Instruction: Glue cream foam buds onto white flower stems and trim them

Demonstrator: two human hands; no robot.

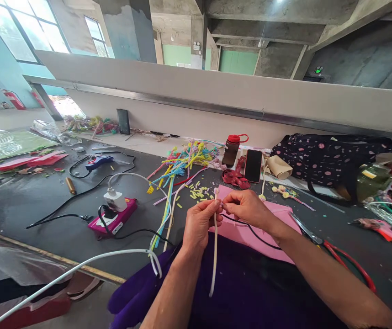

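Left hand [198, 224] has thumb and fingers clamped on a cream fuzzy stem [215, 260], held near-upright before purple cloth [251, 288], pale pink tip uppermost. Right hand [246, 208] has fingertips together just beside; cannot tell what they grip. Beyond lie a pink sheet [278, 214], then a smartphone [252, 165].

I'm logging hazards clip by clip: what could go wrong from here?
A black cable crosses the pink sheet near the right forearm and might snag it. The scissors lie beside that forearm and could be bumped. The left hand pinches the pale stem only near its top, so the hanging end may swing.
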